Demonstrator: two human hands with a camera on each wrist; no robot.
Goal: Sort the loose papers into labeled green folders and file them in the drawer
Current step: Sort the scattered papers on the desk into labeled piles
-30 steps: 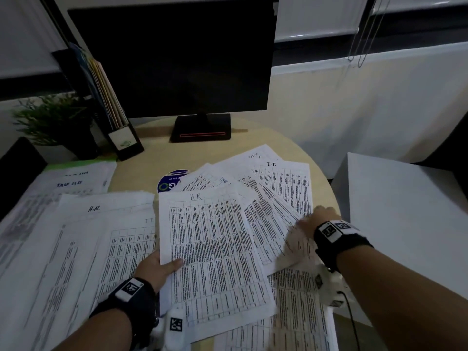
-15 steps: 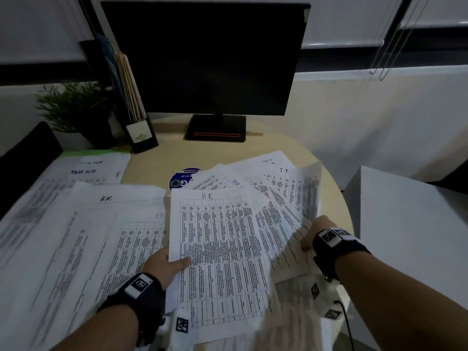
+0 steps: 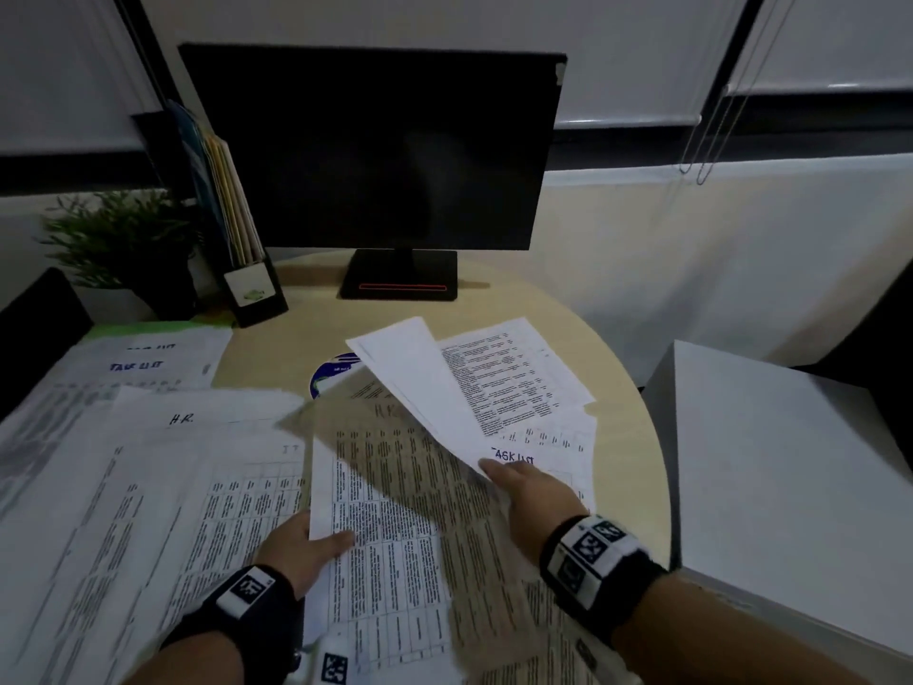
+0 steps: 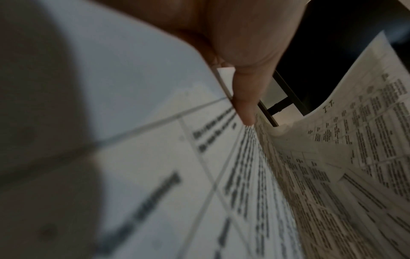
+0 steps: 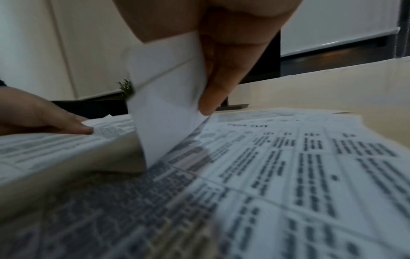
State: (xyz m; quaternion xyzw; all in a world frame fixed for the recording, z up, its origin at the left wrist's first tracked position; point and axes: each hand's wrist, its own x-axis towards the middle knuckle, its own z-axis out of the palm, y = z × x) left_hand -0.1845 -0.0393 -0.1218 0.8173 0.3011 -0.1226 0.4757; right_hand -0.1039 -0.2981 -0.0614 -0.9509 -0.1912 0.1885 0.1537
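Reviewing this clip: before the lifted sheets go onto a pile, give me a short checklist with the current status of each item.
1. Right hand has a firm pinch on the lifted sheets: ok.
2. Left hand holds the HR sheet down at its edge: ok.
3. Label on the lifted sheets readable: cannot tell, blank backs face up.
4. HR pile on the left visible: ok.
5. Task list sheet underneath uncovered: ok.
6. Green folder free to open: not ok, papers cover it.
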